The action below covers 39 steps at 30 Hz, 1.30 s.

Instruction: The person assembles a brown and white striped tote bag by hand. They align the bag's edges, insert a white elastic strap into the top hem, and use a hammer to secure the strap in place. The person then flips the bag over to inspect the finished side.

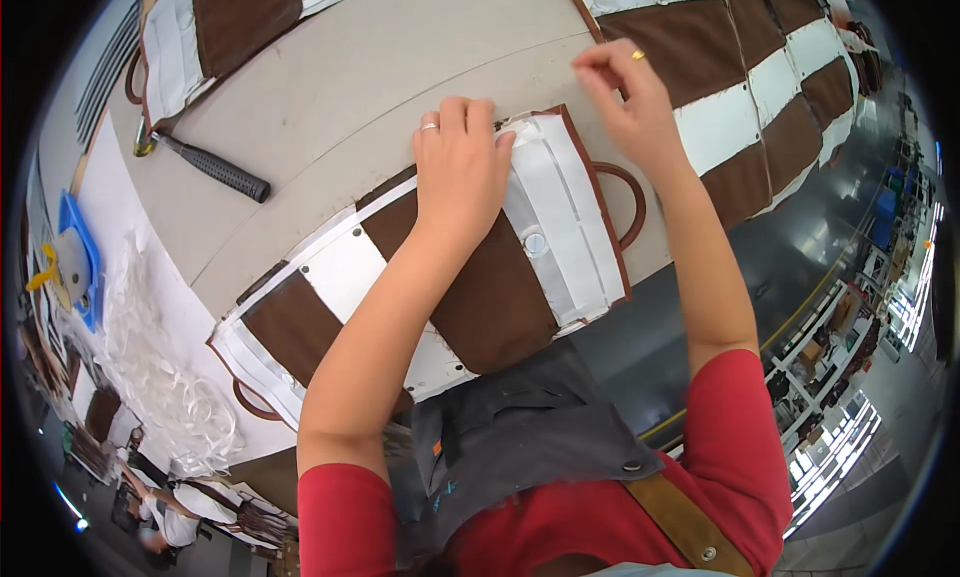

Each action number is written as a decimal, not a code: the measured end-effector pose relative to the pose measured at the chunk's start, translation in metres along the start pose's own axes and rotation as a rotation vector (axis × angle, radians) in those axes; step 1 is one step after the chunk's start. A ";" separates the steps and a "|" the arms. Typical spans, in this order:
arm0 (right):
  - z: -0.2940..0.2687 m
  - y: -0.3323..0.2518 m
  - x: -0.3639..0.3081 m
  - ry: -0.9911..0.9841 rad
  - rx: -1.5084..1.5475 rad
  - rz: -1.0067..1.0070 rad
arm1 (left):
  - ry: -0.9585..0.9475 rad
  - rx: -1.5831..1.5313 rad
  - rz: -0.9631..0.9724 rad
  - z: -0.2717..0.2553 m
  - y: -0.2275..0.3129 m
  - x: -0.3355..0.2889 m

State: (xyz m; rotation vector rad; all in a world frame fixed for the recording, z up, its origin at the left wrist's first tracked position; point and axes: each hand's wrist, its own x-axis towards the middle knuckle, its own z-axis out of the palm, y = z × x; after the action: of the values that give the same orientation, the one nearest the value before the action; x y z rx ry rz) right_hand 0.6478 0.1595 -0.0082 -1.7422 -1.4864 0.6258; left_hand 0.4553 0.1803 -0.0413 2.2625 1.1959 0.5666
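A brown and white bag panel [490,295] lies flat in front of me, with curved brown handles [630,205] at both ends and small dark studs along its long edges. My left hand [455,167] is on its far edge, fingers bent over the rim and the thumb close to the edge. Above the table, past the panel's right end, my right hand [632,99] is raised with curled fingers and the thumb close to the forefinger. Whatever may be between those fingertips is too small to make out.
A black-handled hammer [215,167] lies at the left beside another brown and white panel [245,22]. More such panels [700,52] are at the far right. White strips [160,377] pile up near a blue tray [80,257] on the left. Shelves [825,342] stand across the floor.
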 end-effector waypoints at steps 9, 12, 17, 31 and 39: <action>0.021 0.013 -0.028 -0.215 -0.008 -0.088 | -0.134 -0.089 0.011 0.001 -0.004 0.020; 0.018 0.013 -0.025 -0.248 0.009 -0.095 | -0.117 -0.161 0.063 0.002 -0.011 0.019; 0.012 0.015 -0.024 -0.281 -0.047 -0.161 | -0.109 -0.190 0.160 0.001 -0.018 0.019; 0.015 0.012 -0.027 -0.181 -0.260 -0.314 | -0.058 -0.197 0.182 -0.003 -0.026 0.011; 0.012 0.017 -0.029 -0.278 -0.281 -0.339 | -0.045 -0.095 0.316 -0.002 -0.028 0.009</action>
State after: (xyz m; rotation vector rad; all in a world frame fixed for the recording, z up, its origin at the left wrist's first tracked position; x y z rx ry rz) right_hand 0.6429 0.1334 -0.0314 -1.5928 -2.0944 0.5132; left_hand 0.4409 0.2014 -0.0559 2.3830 0.7759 0.6697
